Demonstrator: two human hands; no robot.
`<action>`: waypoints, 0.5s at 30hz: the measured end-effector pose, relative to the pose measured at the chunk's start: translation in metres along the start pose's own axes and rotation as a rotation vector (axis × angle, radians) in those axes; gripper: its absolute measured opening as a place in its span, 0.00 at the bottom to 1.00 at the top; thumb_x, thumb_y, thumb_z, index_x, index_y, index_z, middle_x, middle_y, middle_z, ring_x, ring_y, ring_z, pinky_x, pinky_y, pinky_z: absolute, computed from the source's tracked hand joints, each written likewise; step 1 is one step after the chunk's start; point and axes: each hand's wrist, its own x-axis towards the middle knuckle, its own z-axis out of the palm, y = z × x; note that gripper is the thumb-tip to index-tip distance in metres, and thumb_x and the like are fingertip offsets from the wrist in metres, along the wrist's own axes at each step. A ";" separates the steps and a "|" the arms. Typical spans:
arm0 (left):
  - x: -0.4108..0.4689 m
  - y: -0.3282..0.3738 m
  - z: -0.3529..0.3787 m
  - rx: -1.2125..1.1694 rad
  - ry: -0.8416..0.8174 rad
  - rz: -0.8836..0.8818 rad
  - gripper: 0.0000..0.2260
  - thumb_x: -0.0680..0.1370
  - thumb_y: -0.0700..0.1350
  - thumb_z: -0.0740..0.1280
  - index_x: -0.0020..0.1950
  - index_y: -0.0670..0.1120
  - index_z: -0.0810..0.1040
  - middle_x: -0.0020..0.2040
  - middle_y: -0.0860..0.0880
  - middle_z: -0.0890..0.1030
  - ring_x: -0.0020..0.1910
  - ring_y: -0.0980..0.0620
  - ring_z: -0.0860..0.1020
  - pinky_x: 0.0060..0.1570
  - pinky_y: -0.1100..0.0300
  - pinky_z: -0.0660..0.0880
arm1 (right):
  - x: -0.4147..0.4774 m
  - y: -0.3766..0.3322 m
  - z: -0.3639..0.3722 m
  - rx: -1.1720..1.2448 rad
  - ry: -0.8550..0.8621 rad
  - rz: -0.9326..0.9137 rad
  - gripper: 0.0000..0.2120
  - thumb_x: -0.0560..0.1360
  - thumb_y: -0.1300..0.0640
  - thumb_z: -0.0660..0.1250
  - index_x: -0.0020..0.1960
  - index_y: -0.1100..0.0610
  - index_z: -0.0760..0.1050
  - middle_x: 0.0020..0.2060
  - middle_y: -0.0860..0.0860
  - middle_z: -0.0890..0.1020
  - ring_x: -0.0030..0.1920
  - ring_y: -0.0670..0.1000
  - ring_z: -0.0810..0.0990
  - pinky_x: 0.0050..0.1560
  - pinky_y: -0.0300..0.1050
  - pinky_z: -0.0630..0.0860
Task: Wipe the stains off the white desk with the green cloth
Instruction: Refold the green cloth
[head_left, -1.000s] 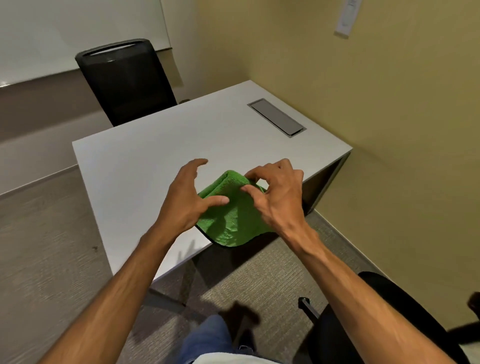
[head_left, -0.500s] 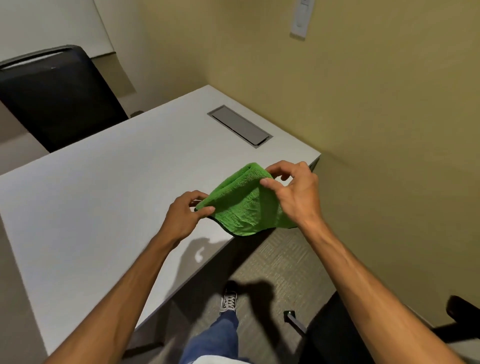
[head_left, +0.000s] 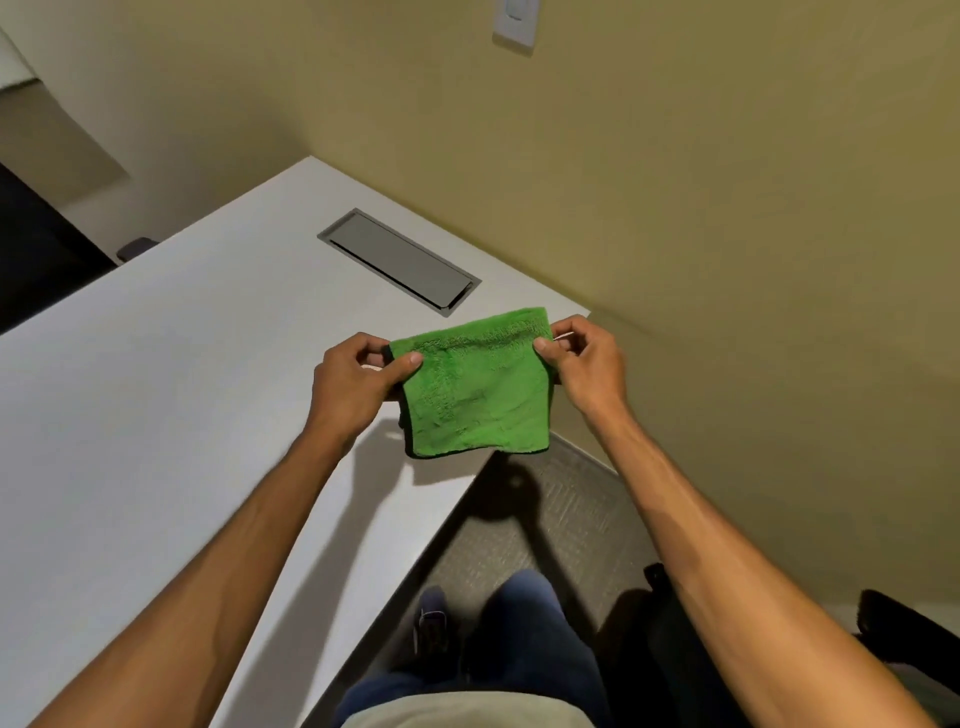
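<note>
Left hand (head_left: 353, 384) pinches the green cloth (head_left: 475, 387) at its top left corner, thumb in front. Cloth hangs flat in the air above the white desk (head_left: 156, 415) near its right corner. Right hand (head_left: 587, 364) pinches the top right corner.

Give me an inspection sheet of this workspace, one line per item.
Surface: white desk, bare; no stains visible from here.
Job's things: green cloth, held up flat above the desk's near corner, not touching it.
Clutter: nothing seen.
Hands: left hand pinches the cloth's upper left corner; right hand pinches the upper right.
Cables: nothing seen; grey cable hatch in the desk is shut.
Surroundings: yellow wall with a white wall plate, carpeted floor, dark chair at right.
</note>
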 end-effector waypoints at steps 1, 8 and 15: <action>0.009 0.001 0.006 -0.018 -0.020 -0.023 0.11 0.69 0.48 0.80 0.44 0.46 0.81 0.39 0.49 0.81 0.34 0.52 0.84 0.39 0.54 0.84 | 0.011 0.003 -0.001 -0.012 -0.011 0.019 0.11 0.77 0.61 0.75 0.41 0.48 0.78 0.34 0.46 0.79 0.39 0.51 0.79 0.50 0.61 0.85; 0.067 -0.005 0.056 -0.155 -0.069 -0.207 0.10 0.73 0.42 0.77 0.47 0.37 0.80 0.40 0.41 0.84 0.34 0.47 0.85 0.35 0.58 0.81 | 0.105 0.032 0.002 -0.153 -0.070 0.080 0.06 0.76 0.60 0.77 0.44 0.52 0.81 0.37 0.48 0.81 0.40 0.54 0.81 0.51 0.64 0.84; 0.134 -0.028 0.116 -0.213 -0.029 -0.351 0.05 0.74 0.38 0.74 0.44 0.39 0.79 0.38 0.40 0.83 0.34 0.44 0.85 0.39 0.48 0.84 | 0.227 0.069 0.010 -0.293 -0.178 0.070 0.05 0.73 0.61 0.79 0.46 0.59 0.84 0.32 0.46 0.79 0.39 0.54 0.79 0.50 0.60 0.84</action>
